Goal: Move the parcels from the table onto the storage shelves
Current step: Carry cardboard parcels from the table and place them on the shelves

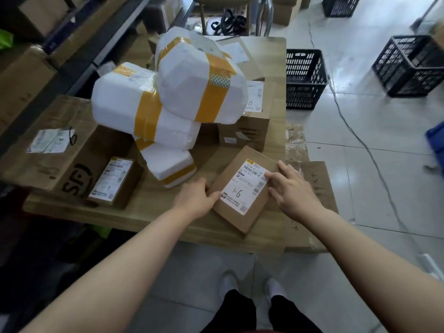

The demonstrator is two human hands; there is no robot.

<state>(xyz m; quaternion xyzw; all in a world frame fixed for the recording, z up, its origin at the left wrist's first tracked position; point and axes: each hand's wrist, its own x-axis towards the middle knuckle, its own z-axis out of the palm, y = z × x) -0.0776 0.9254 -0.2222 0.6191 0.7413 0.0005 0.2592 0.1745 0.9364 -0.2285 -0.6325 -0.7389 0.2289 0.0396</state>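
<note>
A small flat brown parcel [242,188] with a white label marked "1-6" lies near the front edge of the wooden table [156,212]. My left hand [194,198] grips its left edge. My right hand [292,188] rests on its right edge, fingers touching the label. Behind it, white wrapped parcels [192,87] with yellow tape are piled up. A small brown box [115,181] marked "7" and a large SF carton [55,150] sit at the left. The storage shelves [48,39] run along the left, loaded with cartons.
Black plastic crates [305,78] stand on the tiled floor to the right of the table, another crate [410,63] farther right. A cable [360,140] trails across the floor. Flattened cardboard [317,188] juts out at the table's right side. My feet show below.
</note>
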